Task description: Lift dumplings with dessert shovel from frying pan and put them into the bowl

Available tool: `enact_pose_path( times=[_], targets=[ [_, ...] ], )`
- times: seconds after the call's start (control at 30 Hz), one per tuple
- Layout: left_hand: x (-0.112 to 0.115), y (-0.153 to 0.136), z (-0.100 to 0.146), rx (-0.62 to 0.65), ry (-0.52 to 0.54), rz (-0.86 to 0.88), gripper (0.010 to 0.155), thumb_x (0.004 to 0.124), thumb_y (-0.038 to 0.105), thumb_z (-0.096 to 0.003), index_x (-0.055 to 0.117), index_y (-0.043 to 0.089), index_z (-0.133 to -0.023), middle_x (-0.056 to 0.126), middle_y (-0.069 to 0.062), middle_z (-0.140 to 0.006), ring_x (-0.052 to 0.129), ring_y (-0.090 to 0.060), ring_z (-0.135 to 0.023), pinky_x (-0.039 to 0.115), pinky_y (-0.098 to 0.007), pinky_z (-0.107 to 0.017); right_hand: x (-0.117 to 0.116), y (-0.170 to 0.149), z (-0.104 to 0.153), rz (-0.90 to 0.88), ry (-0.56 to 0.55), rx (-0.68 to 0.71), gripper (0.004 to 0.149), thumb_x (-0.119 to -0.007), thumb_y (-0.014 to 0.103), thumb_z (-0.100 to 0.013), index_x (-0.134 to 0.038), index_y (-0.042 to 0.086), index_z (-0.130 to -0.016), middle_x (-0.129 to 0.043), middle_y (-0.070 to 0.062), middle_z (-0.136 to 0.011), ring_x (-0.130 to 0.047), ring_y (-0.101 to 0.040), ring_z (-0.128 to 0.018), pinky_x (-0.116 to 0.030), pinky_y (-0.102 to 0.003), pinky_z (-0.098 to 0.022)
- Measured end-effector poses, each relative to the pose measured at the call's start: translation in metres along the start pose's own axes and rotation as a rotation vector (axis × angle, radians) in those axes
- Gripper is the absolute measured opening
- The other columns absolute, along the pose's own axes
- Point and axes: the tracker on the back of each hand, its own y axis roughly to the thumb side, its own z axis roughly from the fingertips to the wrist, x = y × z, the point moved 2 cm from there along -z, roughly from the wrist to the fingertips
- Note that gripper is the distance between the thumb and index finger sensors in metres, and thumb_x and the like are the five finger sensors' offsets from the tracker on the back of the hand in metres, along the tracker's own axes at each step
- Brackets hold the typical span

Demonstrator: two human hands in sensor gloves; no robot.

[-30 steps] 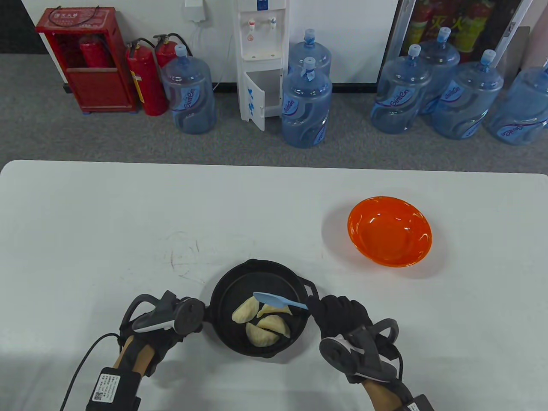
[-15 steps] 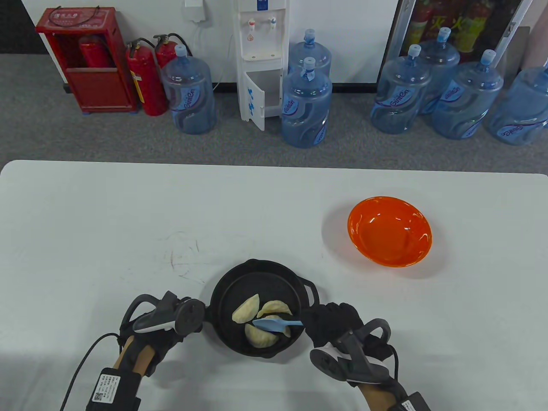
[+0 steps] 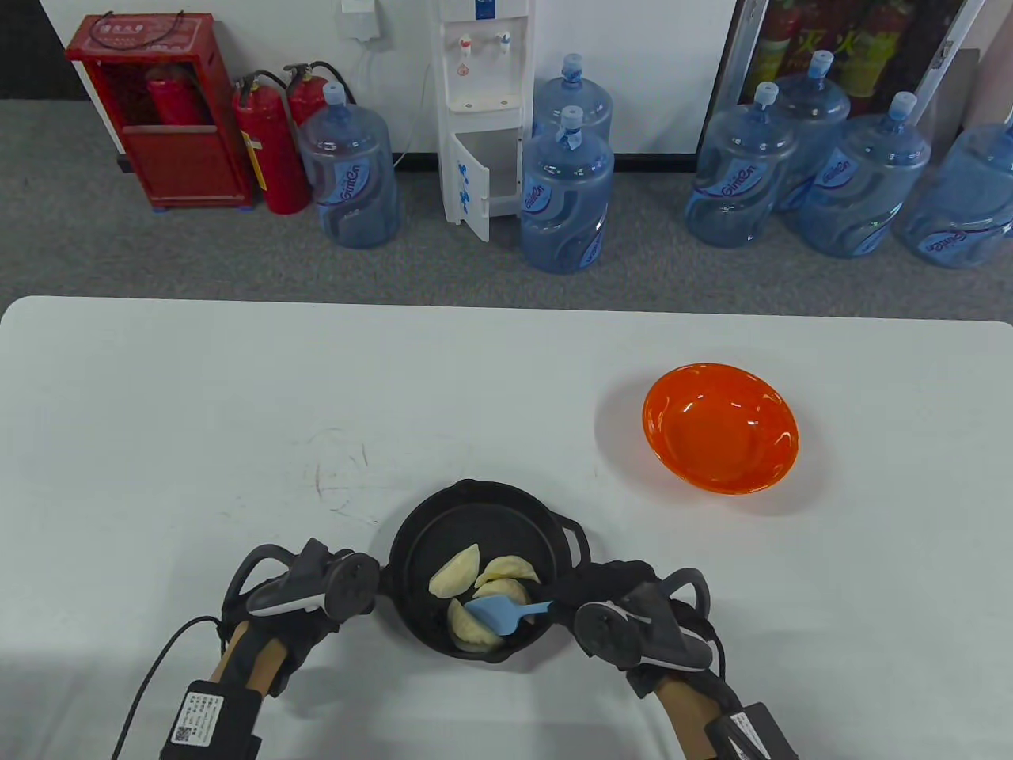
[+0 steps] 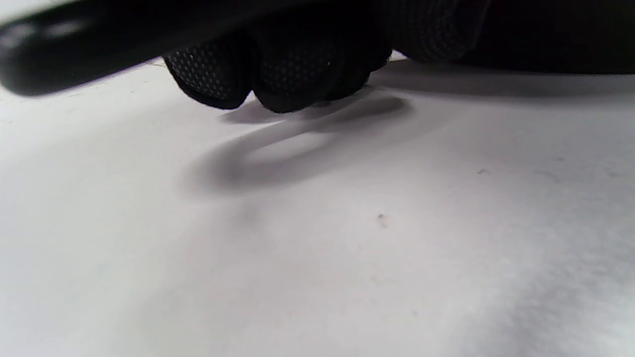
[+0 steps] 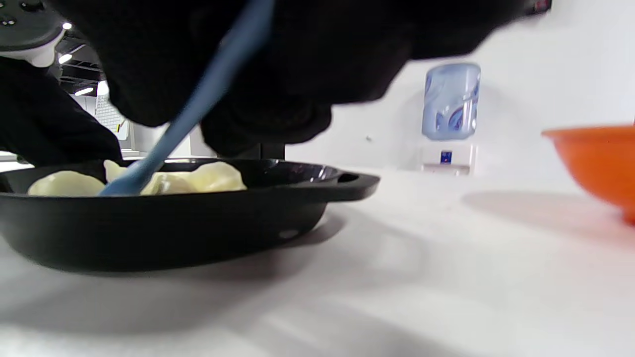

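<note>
The shovel (image 3: 500, 612) has come down over the last second: a second ago its blue blade hung over the far side of the pan (image 3: 419, 526), half a second ago it lay across the middle, and now it sits low at the near side, its blade against the nearest dumplings (image 3: 475, 590). The right hand (image 3: 609, 590) has dropped back toward the person with it and pinches the handle at the pan's right rim; the right wrist view shows the blade angled down into the pan among the pale dumplings. That reads as the start of the first scoop (the blade looks to be on or beside a dumpling, not yet plainly under it). All four dumplings lie in the pan, bunched near its middle and near side, and the bowl (image 3: 720, 427) stands well apart to the far right, with nothing in it. The left hand (image 3: 305, 590) is curled at the pan's left edge, as if steadying it, though its grip is hidden.
</note>
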Motion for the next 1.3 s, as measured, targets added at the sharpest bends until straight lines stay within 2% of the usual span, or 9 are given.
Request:
enact_pose_path(
  times=[0.17,0.27,0.57,0.7,0.93,1.3],
  targets=[
    [0.0,0.0,0.0,-0.002,-0.002,-0.001,0.054,0.069,0.044,-0.0574,0.06,0.023,-0.106,0.08,0.004,-0.095,0.096,-0.009,-0.067,0.082,-0.046,-0.071,-0.002,-0.003,-0.002,-0.056,0.0,-0.004,0.039,-0.081,0.052,-0.055,-0.096,0.029,-0.082,-0.101,-0.001,-0.062,-0.094,-0.013,-0.03,-0.084,-0.034,-0.028],
    [0.0,0.0,0.0,-0.002,-0.003,-0.003,0.054,0.069,0.044,-0.0574,0.06,0.023,-0.106,0.08,0.004,-0.095,0.096,-0.009,-0.067,0.082,-0.047,-0.071,-0.001,0.004,-0.002,-0.031,-0.041,0.028,0.039,-0.082,0.051,-0.054,-0.096,0.029,-0.083,-0.101,-0.001,-0.064,-0.095,-0.013,-0.032,-0.085,-0.035,-0.03],
    [0.001,0.0,0.0,-0.003,-0.004,-0.005,0.053,0.069,0.044,-0.0574,0.061,0.023,-0.106,0.08,0.004,-0.095,0.096,-0.009,-0.067,0.082,-0.046,-0.071,-0.006,0.026,-0.003,0.004,-0.073,0.081,0.039,-0.081,0.051,-0.054,-0.094,0.031,-0.085,-0.1,0.0,-0.067,-0.096,-0.012,-0.035,-0.086,-0.034,-0.032],
    [0.001,0.0,-0.001,-0.003,-0.007,-0.006,0.053,0.068,0.044,-0.0575,0.061,0.023,-0.106,0.08,0.004,-0.095,0.096,-0.009,-0.067,0.082,-0.046,-0.071,-0.008,0.024,-0.005,-0.035,-0.038,0.062,0.039,-0.079,0.051,-0.056,-0.094,0.03,-0.085,-0.1,0.0,-0.064,-0.094,-0.01,-0.031,-0.085,-0.032,-0.028],
    [0.001,0.001,-0.001,-0.004,-0.011,-0.006,0.053,0.068,0.044,-0.0576,0.061,0.023,-0.106,0.08,0.004,-0.095,0.096,-0.009,-0.067,0.082,-0.046,-0.071,-0.014,0.009,-0.01,-0.194,0.089,-0.009,0.04,-0.076,0.049,-0.058,-0.095,0.027,-0.085,-0.101,-0.001,-0.059,-0.091,-0.009,-0.027,-0.082,-0.031,-0.023],
    [0.002,0.0,-0.001,-0.005,-0.013,-0.003,0.054,0.068,0.044,-0.0576,0.06,0.023,-0.106,0.08,0.004,-0.095,0.096,-0.009,-0.067,0.082,-0.046,-0.071,-0.025,-0.011,-0.01,-0.398,0.202,-0.082,0.04,-0.074,0.049,-0.059,-0.094,0.026,-0.086,-0.1,-0.001,-0.059,-0.09,-0.008,-0.026,-0.081,-0.03,-0.023]
  ],
)
